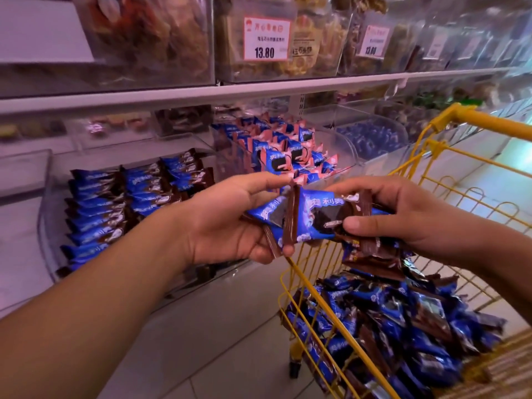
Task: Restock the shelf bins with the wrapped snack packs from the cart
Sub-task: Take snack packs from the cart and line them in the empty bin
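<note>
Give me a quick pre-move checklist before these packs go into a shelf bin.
1. Grip: ok. The left hand and right hand both hold the blue-and-brown snack packs between them.
2. Matching bin: ok. The left bin holds rows of the same blue-and-brown packs.
3. Wrong bin avoided: ok. The middle bin holds blue-and-pink packs, and the hands hold theirs in front of it, not in it.
4. Space in the left bin: cannot tell; its near end is hidden behind the left forearm.
5. Supply: ok. The yellow cart has a pile of packs in it.
6. Number of packs in hand: cannot tell; they overlap.

Both hands (230, 223) (403, 217) raised, fingers curled
</note>
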Motion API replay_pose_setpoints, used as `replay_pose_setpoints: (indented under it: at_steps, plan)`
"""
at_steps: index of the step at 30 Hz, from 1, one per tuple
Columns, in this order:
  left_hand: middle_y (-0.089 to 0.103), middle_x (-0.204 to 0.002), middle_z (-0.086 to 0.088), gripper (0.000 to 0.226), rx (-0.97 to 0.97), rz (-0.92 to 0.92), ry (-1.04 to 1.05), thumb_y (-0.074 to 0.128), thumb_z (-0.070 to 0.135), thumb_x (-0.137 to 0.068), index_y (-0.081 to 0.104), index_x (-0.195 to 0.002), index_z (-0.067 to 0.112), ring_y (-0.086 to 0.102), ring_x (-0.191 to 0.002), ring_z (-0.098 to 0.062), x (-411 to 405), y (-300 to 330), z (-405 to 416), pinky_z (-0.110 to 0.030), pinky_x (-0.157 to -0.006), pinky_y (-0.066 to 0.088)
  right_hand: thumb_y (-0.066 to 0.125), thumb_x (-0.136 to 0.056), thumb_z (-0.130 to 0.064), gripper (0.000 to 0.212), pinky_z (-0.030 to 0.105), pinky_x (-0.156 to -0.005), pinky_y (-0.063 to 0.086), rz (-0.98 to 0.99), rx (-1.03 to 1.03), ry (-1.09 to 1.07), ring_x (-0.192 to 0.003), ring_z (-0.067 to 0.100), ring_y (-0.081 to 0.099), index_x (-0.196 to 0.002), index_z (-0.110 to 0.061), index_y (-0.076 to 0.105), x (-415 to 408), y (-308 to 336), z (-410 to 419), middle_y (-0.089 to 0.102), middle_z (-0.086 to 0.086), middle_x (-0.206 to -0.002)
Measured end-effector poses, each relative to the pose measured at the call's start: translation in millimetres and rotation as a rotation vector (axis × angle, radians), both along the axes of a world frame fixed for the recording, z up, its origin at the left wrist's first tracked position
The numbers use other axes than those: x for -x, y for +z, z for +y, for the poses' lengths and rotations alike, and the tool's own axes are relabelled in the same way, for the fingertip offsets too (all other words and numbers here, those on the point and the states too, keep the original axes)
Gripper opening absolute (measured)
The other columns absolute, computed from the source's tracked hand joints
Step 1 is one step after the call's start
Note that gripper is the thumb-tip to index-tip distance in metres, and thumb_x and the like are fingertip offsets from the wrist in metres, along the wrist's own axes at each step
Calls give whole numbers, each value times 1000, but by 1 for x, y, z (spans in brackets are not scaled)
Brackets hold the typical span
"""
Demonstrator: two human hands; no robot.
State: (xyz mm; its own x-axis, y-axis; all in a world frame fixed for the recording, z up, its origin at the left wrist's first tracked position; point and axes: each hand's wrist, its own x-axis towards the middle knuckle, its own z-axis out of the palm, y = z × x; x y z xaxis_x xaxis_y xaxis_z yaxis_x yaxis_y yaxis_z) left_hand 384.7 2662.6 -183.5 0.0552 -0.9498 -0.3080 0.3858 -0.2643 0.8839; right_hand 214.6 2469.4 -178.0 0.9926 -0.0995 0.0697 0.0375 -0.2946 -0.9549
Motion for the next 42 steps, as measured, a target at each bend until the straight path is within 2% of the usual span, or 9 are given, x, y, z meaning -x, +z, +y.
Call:
replay_pose_setpoints:
  at_steps: [3, 7, 10, 13, 21, 28, 33, 36, 42]
  plan:
    - [71, -99, -21, 56, -77, -81, -109, 61, 63, -80, 75, -105, 15, 69, -70, -27, 5, -3, 1, -25, -52, 52, 78, -76, -17, 40, 31, -83, 59, -72, 260, 40, -98, 23, 72, -115, -19, 69, -3, 6, 13, 74, 12, -109]
    - [74, -90, -12, 33, -67, -102, -41, 79, 42, -72, 79, -93, 16, 72, -70, -23, 10, -10, 1, -35, -61, 59, 85, -67, -23, 44, 30, -72, 61, -184, 367, -221, -79, 20, 75, -108, -17, 68, -9, 1, 24, 77, -1, -88]
    - [75, -85, -12, 21, -49, 27, 110, 82, 29, -69, 80, -84, 14, 73, -68, -24, 10, -9, -3, -33, -57, 59, 68, -88, -9, 21, 30, -61, 55, -146, -59, -371, -71, 19, 66, -109, -10, 67, -15, -2, 18, 74, -2, -77]
    - [75, -89, -14, 24, -10, 103, 234, 80, 25, -63, 79, -82, 11, 74, -71, -24, 7, -10, -7, -31, -54, 59, 48, -73, 2, 49, 39, -74, 53, -79, -537, -334, -88, 27, 65, -120, -3, 62, -16, 1, 10, 70, 13, -102]
    - [75, -99, -15, 20, 23, 147, 385, 76, 22, -70, 80, -84, 9, 74, -77, -24, -12, -10, -4, -32, -52, 57, 64, -66, 19, 78, 34, -90, 58, -165, -235, -201, -110, 29, 69, -136, -12, 53, -4, 2, 4, 70, 13, -120]
    - [74, -105, -17, 20, -13, 144, 411, 74, 19, -73, 80, -88, 7, 74, -83, -26, -15, -12, -2, -37, -59, 59, 66, -71, 7, 65, 48, -85, 59, -143, -441, -172, -104, 36, 69, -132, -15, 58, -9, 4, 15, 69, 17, -120]
    - [72, -111, -20, 32, 57, 157, 373, 69, 23, -78, 74, -105, 6, 73, -88, -30, -2, -14, -8, -38, -64, 59, 67, -73, -2, 37, 35, -70, 61, -153, -766, -258, -93, 27, 74, -108, -10, 63, -22, 2, 30, 74, 15, -110]
    - [73, -108, -19, 27, 107, 176, 368, 63, 26, -83, 80, -92, 8, 73, -86, -29, 5, -11, -11, -39, -68, 60, 78, -68, -20, 26, 28, -65, 59, -79, -659, -400, -77, 16, 71, -89, -14, 64, -24, -8, 35, 75, 9, -89]
    - [68, -121, -19, 45, 132, 126, 336, 59, 24, -86, 60, -127, 7, 71, -97, -29, 5, -10, -10, -40, -76, 59, 81, -64, -43, 43, 18, -54, 50, 65, -471, -427, -70, 12, 68, -94, -13, 72, -20, -16, 39, 75, 6, -84]
